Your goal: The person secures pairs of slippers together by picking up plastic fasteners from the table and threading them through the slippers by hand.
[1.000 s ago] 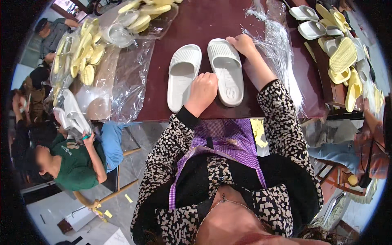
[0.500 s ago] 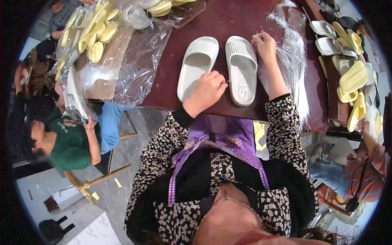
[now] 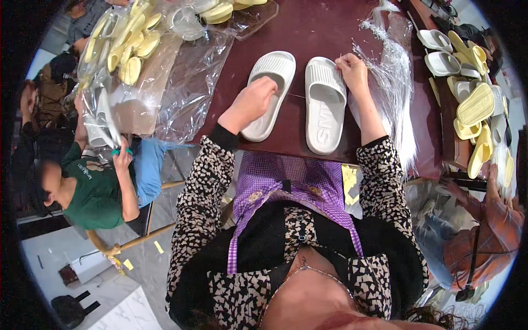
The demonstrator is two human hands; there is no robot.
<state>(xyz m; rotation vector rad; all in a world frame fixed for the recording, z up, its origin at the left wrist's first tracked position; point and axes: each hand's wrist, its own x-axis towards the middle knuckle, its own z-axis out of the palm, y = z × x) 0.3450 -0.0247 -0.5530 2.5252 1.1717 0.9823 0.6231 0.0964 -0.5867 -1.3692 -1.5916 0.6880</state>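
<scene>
Two white slide slippers lie side by side on the dark red table (image 3: pixel 324 27), toes pointing away from me. Over the left slipper (image 3: pixel 269 118), my left hand (image 3: pixel 252 103) is closed, its fingertips by the foot opening. A thin strand (image 3: pixel 297 96) stretches from those fingertips across the gap to the right slipper (image 3: pixel 325 118). At the outer side of that slipper's ribbed strap, my right hand (image 3: pixel 353 72) pinches with thumb and forefinger. What sits in the pinch is too fine to make out.
A bundle of white strands (image 3: pixel 399 93) lies right of my right hand. Clear plastic bags (image 3: pixel 190 88) and yellow slippers (image 3: pixel 131 70) cover the left side. More yellow and white slippers (image 3: pixel 476 104) are piled at the right. A person in green (image 3: pixel 96 192) holds scissors at the left.
My left hand has moved left and up, off the gap between the slippers. The strand now shows stretched between them. The right slipper has slid slightly toward me, and my right hand has dropped a little.
</scene>
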